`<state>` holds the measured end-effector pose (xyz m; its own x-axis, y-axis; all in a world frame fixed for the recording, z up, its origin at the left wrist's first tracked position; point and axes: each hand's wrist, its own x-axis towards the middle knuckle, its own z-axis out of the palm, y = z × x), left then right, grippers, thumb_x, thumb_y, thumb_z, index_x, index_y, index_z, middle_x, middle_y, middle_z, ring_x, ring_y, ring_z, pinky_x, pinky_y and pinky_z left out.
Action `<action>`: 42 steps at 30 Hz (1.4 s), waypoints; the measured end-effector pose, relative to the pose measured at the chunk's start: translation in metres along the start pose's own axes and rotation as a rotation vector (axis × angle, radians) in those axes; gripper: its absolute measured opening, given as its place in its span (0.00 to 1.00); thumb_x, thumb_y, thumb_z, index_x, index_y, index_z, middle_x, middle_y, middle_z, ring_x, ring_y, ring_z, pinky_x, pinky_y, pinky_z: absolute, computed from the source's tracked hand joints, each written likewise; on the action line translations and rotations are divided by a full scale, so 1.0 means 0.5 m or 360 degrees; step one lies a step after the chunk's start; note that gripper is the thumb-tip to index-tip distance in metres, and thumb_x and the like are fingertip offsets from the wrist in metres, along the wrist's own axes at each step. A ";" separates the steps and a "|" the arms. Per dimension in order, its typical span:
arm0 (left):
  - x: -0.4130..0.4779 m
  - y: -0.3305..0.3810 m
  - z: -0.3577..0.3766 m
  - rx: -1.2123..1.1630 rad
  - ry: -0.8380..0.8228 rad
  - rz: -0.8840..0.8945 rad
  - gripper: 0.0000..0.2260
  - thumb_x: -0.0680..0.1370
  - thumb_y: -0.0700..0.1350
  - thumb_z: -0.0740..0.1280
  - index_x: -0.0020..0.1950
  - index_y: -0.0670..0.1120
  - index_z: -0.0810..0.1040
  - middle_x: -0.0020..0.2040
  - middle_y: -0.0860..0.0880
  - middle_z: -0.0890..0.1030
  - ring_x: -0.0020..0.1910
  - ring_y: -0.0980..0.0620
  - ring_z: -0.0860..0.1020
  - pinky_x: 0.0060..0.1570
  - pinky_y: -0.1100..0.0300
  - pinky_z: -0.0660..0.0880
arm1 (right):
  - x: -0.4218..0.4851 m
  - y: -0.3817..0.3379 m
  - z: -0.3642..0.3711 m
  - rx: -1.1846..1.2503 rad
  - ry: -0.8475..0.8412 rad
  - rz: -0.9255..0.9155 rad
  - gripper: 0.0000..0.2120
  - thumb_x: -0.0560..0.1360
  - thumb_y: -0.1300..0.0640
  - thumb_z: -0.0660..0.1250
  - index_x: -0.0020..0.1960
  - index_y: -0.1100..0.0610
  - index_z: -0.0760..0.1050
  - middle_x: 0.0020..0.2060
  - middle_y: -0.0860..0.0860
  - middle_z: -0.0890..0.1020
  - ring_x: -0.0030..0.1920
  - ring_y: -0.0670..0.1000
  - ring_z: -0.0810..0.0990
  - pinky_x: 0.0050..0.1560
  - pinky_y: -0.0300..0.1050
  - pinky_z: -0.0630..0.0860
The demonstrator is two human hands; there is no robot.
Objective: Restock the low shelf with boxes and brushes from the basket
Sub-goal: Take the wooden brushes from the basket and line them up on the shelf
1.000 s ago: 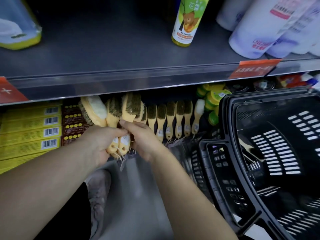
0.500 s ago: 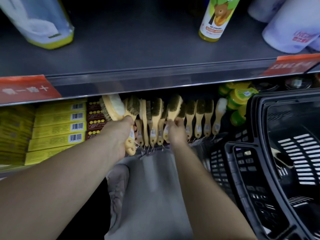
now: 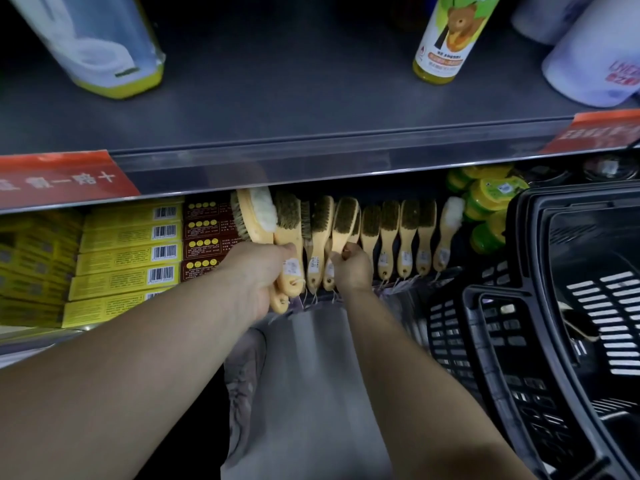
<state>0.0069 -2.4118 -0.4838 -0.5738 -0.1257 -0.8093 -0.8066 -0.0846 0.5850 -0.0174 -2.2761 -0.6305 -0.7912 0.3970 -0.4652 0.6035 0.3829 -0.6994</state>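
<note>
Closed around a bunch of wooden brush handles, the left hand (image 3: 258, 275) holds the large brushes (image 3: 273, 223), among them an oval one with a pale fluffy pad and a dark-bristled one, their heads pointing up and back under the edge of the upper shelf (image 3: 311, 168). Just to the right of that grip, the right hand (image 3: 351, 268) pinches the handle of a single dark-bristled brush (image 3: 344, 221), thumb and fingers curled tight on it, its head tilted slightly among its neighbours. Between the two hands stand two more brushes upright, tags on their handles. Further right of the right hand runs a row of small brushes (image 3: 408, 230) standing side by side on the low shelf (image 3: 415, 285), handles down with white labels, ending in one with a pale fluffy head. Beyond those sit green-and-yellow jars (image 3: 491, 199). Left of the left-hand grip lie stacked dark red boxes (image 3: 204, 237) and, further left, stacked yellow boxes (image 3: 131, 254) with barcodes facing out. Well to the right and nearer the person stands the black basket (image 3: 540, 306); what lies in it is too dim to tell. Above the grips, the upper shelf carries a bottle with a bear label (image 3: 446, 32) and red price strips (image 3: 59, 178).
</note>
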 end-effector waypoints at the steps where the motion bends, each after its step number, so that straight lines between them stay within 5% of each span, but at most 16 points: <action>1: 0.002 -0.001 0.001 0.0006 -0.0006 0.0013 0.07 0.77 0.41 0.67 0.39 0.43 0.74 0.36 0.43 0.77 0.30 0.46 0.74 0.33 0.55 0.68 | -0.001 -0.002 -0.001 0.0007 0.0015 -0.0003 0.10 0.78 0.57 0.62 0.55 0.63 0.73 0.43 0.59 0.80 0.48 0.60 0.78 0.47 0.48 0.73; 5: 0.003 -0.003 0.005 -0.0005 0.0012 0.0047 0.06 0.75 0.39 0.69 0.40 0.43 0.74 0.43 0.40 0.80 0.43 0.39 0.80 0.41 0.47 0.74 | -0.019 -0.013 -0.018 0.0166 0.0129 0.0015 0.15 0.80 0.57 0.60 0.64 0.61 0.70 0.54 0.58 0.80 0.53 0.57 0.77 0.50 0.44 0.72; 8: 0.005 -0.006 0.007 -0.0003 0.0001 0.0066 0.07 0.74 0.39 0.71 0.39 0.43 0.74 0.39 0.42 0.80 0.38 0.41 0.79 0.38 0.47 0.75 | -0.061 -0.032 -0.047 0.0354 0.0214 -0.0081 0.10 0.80 0.56 0.57 0.57 0.57 0.73 0.48 0.53 0.79 0.45 0.51 0.75 0.40 0.39 0.69; 13: 0.016 -0.021 0.041 0.0123 -0.0077 0.0138 0.05 0.73 0.36 0.71 0.42 0.42 0.76 0.41 0.39 0.80 0.37 0.40 0.79 0.36 0.46 0.77 | -0.172 -0.064 -0.084 0.1049 -0.0538 -0.0037 0.13 0.78 0.51 0.62 0.43 0.56 0.81 0.36 0.51 0.83 0.38 0.49 0.81 0.38 0.41 0.77; 17: 0.026 -0.040 0.088 0.0288 -0.0221 0.0187 0.13 0.73 0.35 0.70 0.57 0.39 0.75 0.51 0.37 0.81 0.50 0.38 0.80 0.50 0.37 0.77 | -0.188 -0.042 -0.116 0.1303 -0.0578 0.0099 0.06 0.77 0.58 0.64 0.46 0.58 0.78 0.35 0.52 0.83 0.35 0.49 0.81 0.33 0.43 0.77; 21: 0.044 -0.039 0.129 0.0349 -0.0368 0.0192 0.13 0.77 0.42 0.67 0.61 0.43 0.74 0.54 0.38 0.80 0.47 0.41 0.80 0.43 0.45 0.79 | -0.167 -0.016 -0.146 0.1492 -0.0571 0.0149 0.09 0.75 0.60 0.66 0.54 0.60 0.77 0.43 0.55 0.84 0.42 0.51 0.83 0.38 0.43 0.79; 23: 0.060 -0.030 0.136 0.0331 -0.0369 0.0181 0.12 0.79 0.46 0.64 0.62 0.45 0.74 0.55 0.39 0.80 0.50 0.41 0.79 0.47 0.45 0.78 | -0.154 -0.012 -0.149 0.1582 -0.0573 0.0094 0.12 0.74 0.66 0.66 0.57 0.62 0.76 0.42 0.55 0.84 0.41 0.51 0.83 0.38 0.43 0.80; 25: 0.082 -0.019 0.130 0.0246 -0.0388 0.0151 0.11 0.80 0.45 0.62 0.60 0.44 0.75 0.52 0.40 0.80 0.49 0.42 0.79 0.47 0.49 0.78 | -0.135 -0.010 -0.144 0.1512 -0.0491 0.0024 0.12 0.74 0.70 0.65 0.55 0.60 0.76 0.39 0.52 0.85 0.38 0.52 0.83 0.36 0.44 0.79; 28: 0.108 -0.002 0.100 0.0069 -0.0363 0.0093 0.07 0.79 0.41 0.60 0.53 0.42 0.77 0.37 0.41 0.76 0.31 0.47 0.74 0.28 0.60 0.73 | -0.090 0.001 -0.126 0.1149 -0.0075 0.0042 0.11 0.74 0.68 0.66 0.53 0.56 0.76 0.35 0.47 0.83 0.36 0.48 0.81 0.34 0.42 0.77; 32: 0.131 -0.007 0.054 -0.0171 -0.0441 0.0034 0.15 0.78 0.38 0.53 0.56 0.37 0.77 0.48 0.37 0.79 0.38 0.44 0.75 0.37 0.53 0.75 | -0.025 0.035 -0.082 0.0625 0.0118 0.0011 0.15 0.75 0.66 0.66 0.62 0.63 0.73 0.49 0.57 0.79 0.52 0.55 0.78 0.56 0.50 0.76; 35: 0.137 -0.007 0.045 -0.0162 -0.0585 0.0054 0.14 0.79 0.37 0.55 0.56 0.39 0.78 0.48 0.39 0.81 0.39 0.45 0.79 0.27 0.58 0.77 | -0.006 0.055 -0.052 0.0327 0.0104 -0.0046 0.16 0.76 0.62 0.65 0.64 0.62 0.73 0.57 0.56 0.79 0.61 0.57 0.76 0.60 0.54 0.75; 42: 0.152 -0.022 0.066 0.0110 -0.0643 0.0308 0.12 0.78 0.30 0.57 0.49 0.41 0.79 0.43 0.43 0.83 0.38 0.51 0.81 0.39 0.59 0.79 | -0.006 0.072 -0.054 0.0197 0.0083 -0.0252 0.10 0.75 0.62 0.66 0.54 0.53 0.75 0.44 0.45 0.81 0.48 0.47 0.80 0.53 0.46 0.77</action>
<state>-0.0325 -2.3875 -0.5535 -0.7135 0.2641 -0.6490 -0.6786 -0.0299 0.7339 0.0093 -2.2410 -0.6397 -0.8670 0.3839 -0.3177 0.4526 0.3398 -0.8244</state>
